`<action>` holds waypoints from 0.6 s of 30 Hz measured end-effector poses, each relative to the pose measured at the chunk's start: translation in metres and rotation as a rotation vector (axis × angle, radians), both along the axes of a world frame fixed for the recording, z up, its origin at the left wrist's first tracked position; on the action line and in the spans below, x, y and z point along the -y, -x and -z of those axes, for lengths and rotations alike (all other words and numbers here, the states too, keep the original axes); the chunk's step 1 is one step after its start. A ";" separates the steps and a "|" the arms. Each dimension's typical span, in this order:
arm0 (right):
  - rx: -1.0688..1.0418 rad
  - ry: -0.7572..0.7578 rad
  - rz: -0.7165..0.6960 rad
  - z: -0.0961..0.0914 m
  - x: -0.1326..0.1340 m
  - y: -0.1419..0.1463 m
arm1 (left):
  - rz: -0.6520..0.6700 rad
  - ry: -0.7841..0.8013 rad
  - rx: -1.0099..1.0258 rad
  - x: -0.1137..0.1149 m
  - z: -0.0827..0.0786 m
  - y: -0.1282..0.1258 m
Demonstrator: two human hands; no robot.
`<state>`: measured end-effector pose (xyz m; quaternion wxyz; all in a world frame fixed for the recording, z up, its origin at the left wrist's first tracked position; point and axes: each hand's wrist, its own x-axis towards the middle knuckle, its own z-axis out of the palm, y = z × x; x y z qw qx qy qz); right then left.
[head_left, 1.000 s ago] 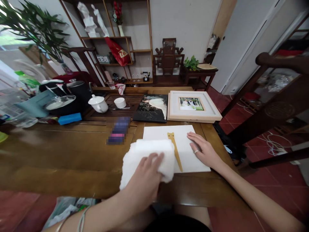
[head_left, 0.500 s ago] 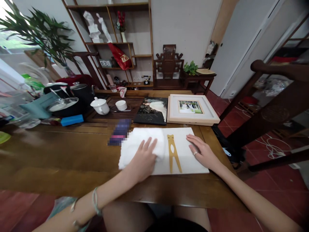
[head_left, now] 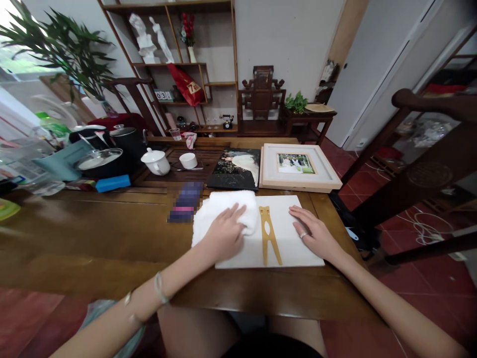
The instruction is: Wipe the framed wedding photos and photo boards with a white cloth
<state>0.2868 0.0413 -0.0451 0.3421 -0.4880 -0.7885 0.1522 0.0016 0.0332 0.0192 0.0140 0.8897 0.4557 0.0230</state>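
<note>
A white board (head_left: 280, 238) lies flat at the table's near edge. On it is a gold two-legged metal piece (head_left: 267, 228) with an oval hole and small dots at its top. My left hand (head_left: 228, 232) presses a folded white towel (head_left: 219, 209) onto the board's left part, its fingers bent over the cloth. The towel hides the board's upper left corner and hangs past its left side. My right hand (head_left: 315, 231), with a ring, lies flat with fingers stretched on the board's right edge, holding nothing.
Behind the board lie a dark photo panel (head_left: 235, 169) and a light wooden picture frame (head_left: 301, 180). Farther left are a blurred purple item (head_left: 185, 203), a white lidded cup (head_left: 156, 163), a small white bowl (head_left: 188, 160) and a blue block (head_left: 113, 183). A dark chair (head_left: 404, 169) stands at right.
My left hand and the towel have moved slightly away from me and to the right over the board, uncovering its lower left corner. My right hand stays in place.
</note>
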 end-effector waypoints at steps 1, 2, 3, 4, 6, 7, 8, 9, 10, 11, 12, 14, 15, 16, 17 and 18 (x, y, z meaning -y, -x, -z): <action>0.000 -0.002 0.000 0.000 0.000 0.000 | 0.004 -0.007 0.001 -0.013 0.001 -0.002; 0.002 -0.003 -0.001 0.000 0.000 0.000 | 0.013 -0.018 -0.001 -0.022 0.002 -0.003; 0.005 -0.003 -0.001 0.001 0.000 -0.001 | 0.023 -0.029 -0.007 -0.026 0.002 -0.005; 0.008 -0.001 -0.002 0.001 0.000 -0.001 | 0.031 -0.043 -0.016 -0.026 0.003 -0.006; 0.013 -0.003 -0.002 0.002 0.000 -0.001 | 0.041 -0.054 -0.048 -0.012 0.002 -0.008; 0.015 -0.006 0.000 0.003 0.000 -0.001 | 0.046 -0.046 -0.066 0.000 0.001 -0.008; 0.017 -0.011 0.001 0.003 0.000 -0.001 | 0.056 -0.032 -0.079 0.015 -0.001 -0.008; 0.019 -0.016 0.002 0.003 0.000 0.000 | 0.070 -0.011 -0.087 0.032 -0.003 -0.007; 0.019 -0.020 0.002 0.003 0.001 0.000 | 0.087 0.012 -0.088 0.049 -0.007 -0.007; 0.019 -0.021 0.001 0.003 0.001 0.000 | 0.110 0.032 -0.076 0.066 -0.012 -0.006; 0.020 -0.020 0.000 0.003 0.001 0.000 | 0.133 0.055 -0.059 0.081 -0.016 -0.006; 0.025 -0.017 -0.003 0.002 0.001 0.000 | 0.153 0.066 0.002 0.101 -0.024 -0.007; 0.029 -0.017 -0.004 0.002 0.001 0.000 | 0.142 0.051 0.039 0.104 -0.027 -0.009; 0.032 -0.021 -0.005 0.002 0.001 0.000 | 0.118 0.021 0.075 0.103 -0.027 -0.010; 0.034 -0.027 -0.007 0.002 0.001 0.000 | 0.087 -0.016 0.104 0.098 -0.025 -0.012; 0.035 -0.035 -0.009 0.001 0.001 0.000 | 0.057 -0.054 0.121 0.088 -0.022 -0.015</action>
